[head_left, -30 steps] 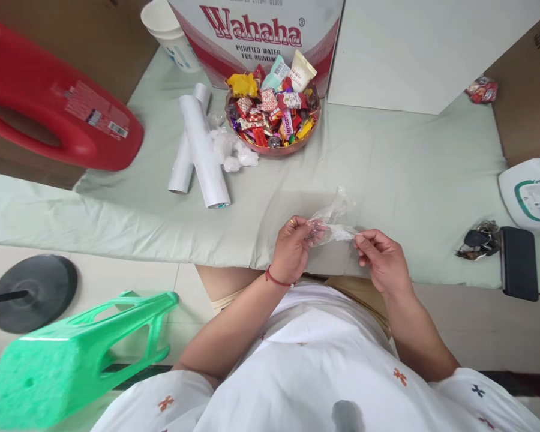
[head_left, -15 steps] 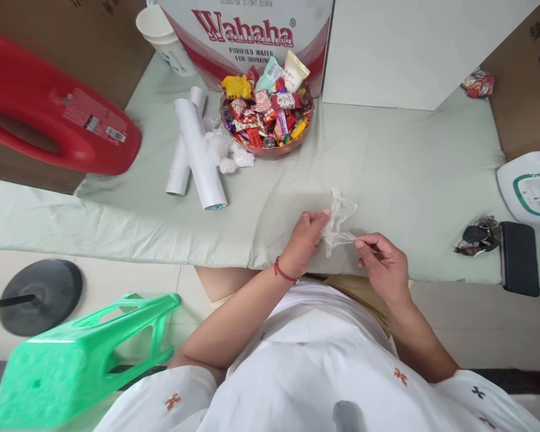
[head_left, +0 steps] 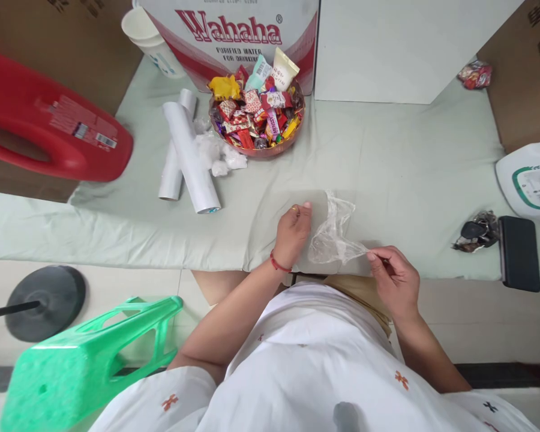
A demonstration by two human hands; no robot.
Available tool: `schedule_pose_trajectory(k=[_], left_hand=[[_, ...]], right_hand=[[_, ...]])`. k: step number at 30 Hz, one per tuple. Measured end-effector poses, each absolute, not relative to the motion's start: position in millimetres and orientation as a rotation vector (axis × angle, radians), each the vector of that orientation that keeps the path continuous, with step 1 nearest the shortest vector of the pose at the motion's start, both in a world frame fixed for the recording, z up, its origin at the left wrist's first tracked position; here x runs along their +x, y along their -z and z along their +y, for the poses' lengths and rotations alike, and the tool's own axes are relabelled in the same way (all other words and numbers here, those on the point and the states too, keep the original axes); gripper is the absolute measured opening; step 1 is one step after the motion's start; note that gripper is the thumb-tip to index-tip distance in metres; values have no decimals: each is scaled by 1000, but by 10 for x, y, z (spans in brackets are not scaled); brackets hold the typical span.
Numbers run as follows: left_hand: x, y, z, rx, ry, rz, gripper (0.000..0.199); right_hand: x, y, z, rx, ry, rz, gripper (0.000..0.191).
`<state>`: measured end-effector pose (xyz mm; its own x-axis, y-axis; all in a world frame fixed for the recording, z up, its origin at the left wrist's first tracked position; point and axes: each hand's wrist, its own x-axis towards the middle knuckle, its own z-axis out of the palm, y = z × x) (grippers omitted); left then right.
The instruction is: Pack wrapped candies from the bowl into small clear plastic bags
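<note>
A crumpled piece of clear plastic film hangs stretched out over the front part of the cloth-covered table. My right hand pinches its right end between thumb and fingertips. Just left of the film is my left hand, fingers curled and thumb on top, with a red cord bracelet at the wrist. Whether those curled fingers hold anything is hidden. A faint greyish see-through rectangle shows around my left hand and behind the film; its kind is unclear.
A bowl of wrapped sweets stands before a Wahaha carton. Two white rolls lie crossed beside crumpled clear plastic. A red jug is left; a phone and keys are right. A green stool is below.
My right hand has moved right and slightly down, drawing the film out longer. My left hand has shifted left, away from the film it was touching.
</note>
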<state>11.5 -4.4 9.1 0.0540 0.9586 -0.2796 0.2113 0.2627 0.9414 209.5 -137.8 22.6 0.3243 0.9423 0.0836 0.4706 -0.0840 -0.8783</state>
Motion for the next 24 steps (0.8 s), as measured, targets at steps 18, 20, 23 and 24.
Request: schedule_pose_trajectory(k=[18,20,23,24], left_hand=[[243,-129,-29,1116,-819,1396,20],[250,-153,-75,1192,-865,1423,25],[242,-208,-150,1324,-924,1438,37],[236,-224,-174,1346,-938,1432,39]], right_hand=[[2057,-118,-1601,-1681,-741,-1487,10],[2108,-147,-1580,-1690,-846,-1418,11],[2180,-277,-1436,-1712,-847,-1221,15],[2183,-329,-1360,-1712,-812,-1180,16]])
